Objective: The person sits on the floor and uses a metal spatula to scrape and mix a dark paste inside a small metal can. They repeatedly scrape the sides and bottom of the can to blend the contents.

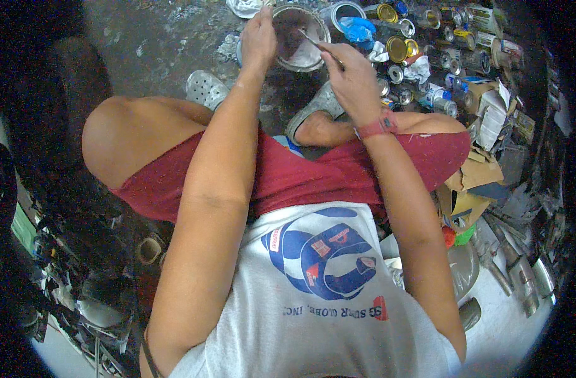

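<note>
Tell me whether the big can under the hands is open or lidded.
Open. The big can shows its round mouth and inner wall with no lid; the left hand grips its rim, and the right hand holds a thin stick into it.

We see cluttered paint workshop, floor-level work spot. Concrete floor (155, 44) stained, spattered with paint. Small paint cans (398, 49), many with gold lids, crowd far right side. Crumpled rags (363, 28) among them. Torn cardboard boxes (474, 179) at right; metal tools and scrap (521, 277) piled lower right. We read it as painter's workspace.
</note>
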Available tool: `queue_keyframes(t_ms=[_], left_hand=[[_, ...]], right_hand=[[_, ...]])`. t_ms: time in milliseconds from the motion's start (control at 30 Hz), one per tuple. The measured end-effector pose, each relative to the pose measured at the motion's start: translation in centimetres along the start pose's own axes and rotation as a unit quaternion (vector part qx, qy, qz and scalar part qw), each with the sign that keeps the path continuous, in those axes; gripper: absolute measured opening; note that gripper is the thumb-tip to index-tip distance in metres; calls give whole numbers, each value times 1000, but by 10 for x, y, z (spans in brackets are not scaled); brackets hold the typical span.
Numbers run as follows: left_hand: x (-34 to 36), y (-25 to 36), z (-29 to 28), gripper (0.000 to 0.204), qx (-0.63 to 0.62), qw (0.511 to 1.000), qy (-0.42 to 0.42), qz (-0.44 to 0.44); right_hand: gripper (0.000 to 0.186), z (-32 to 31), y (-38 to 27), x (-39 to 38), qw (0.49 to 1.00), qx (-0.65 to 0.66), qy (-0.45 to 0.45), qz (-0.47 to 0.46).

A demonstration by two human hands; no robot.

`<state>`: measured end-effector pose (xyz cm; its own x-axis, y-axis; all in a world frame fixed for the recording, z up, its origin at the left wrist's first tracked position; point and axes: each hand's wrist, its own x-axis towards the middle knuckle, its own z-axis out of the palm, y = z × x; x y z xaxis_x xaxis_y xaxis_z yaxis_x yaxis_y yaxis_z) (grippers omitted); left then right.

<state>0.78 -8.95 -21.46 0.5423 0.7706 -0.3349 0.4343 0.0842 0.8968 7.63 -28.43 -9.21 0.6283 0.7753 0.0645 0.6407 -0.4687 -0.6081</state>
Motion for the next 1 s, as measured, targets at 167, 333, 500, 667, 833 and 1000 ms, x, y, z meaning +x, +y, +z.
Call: queue_keyframes(t_ms=[167, 333, 500, 667, 833, 1000], left_hand=[[5, 29, 2, 74, 17, 998, -34, -39], [27, 5, -2, 75, 55, 998, -15, -29], [31, 9, -1, 73, 61, 997, -33, -37], [26, 20, -2, 65, 50, 998, -16, -18], [25, 14, -7, 62, 38, 998, -29, -30], [30, 5, -6, 62, 8, 998, -58, -10]], right_hand=[[27, 44, 22, 11, 995, -70, -71, 31], [26, -9, -13, 18, 997, -61, -53, -13], [25, -3, 1, 27, 996, -62, -10, -56], [25, 38, 14, 39, 990, -115, -81, -28], [22, -14, -16, 38, 996, -57, -52, -54], [22, 0, 11, 53, 989, -98, 42, -102]])
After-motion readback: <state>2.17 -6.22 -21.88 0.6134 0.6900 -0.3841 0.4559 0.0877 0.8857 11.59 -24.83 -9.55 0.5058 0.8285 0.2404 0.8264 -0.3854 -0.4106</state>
